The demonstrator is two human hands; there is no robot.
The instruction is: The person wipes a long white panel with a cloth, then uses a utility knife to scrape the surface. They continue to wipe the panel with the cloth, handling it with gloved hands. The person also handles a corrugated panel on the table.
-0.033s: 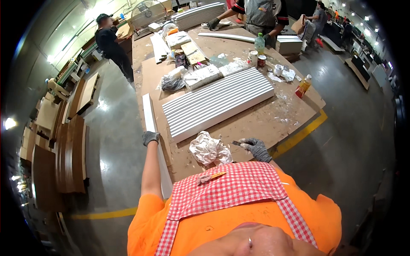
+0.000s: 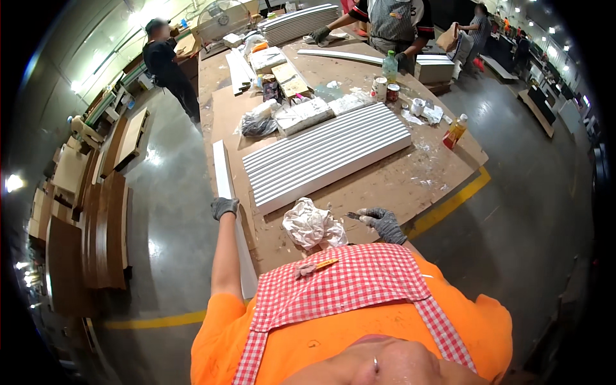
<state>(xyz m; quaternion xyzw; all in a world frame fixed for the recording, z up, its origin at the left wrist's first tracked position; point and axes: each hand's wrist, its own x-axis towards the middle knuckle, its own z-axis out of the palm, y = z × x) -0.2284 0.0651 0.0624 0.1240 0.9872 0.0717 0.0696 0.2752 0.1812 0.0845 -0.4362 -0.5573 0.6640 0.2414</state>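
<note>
My left hand [image 2: 224,207], in a grey glove, is closed round a long white strip [image 2: 222,170] lying along the table's left edge. The strip runs on past my forearm toward my body. In my right hand [image 2: 386,224], also gloved in grey, is a small dark flat-tipped tool [image 2: 353,215], its tip pointing left; the fingers cover the rest of it. A crumpled white rag [image 2: 312,224] lies between my hands, near the tool tip. Just beyond it, a row of white strips [image 2: 327,154] sits side by side in a slanted block.
Wrapped packs [image 2: 305,115], a plastic bag [image 2: 260,122], cans [image 2: 393,92], a green bottle [image 2: 389,66] and an amber bottle [image 2: 455,132] stand on the brown table [image 2: 359,199]. Across it, a co-worker [image 2: 391,32] handles a strip; another person [image 2: 170,67] stands at the left.
</note>
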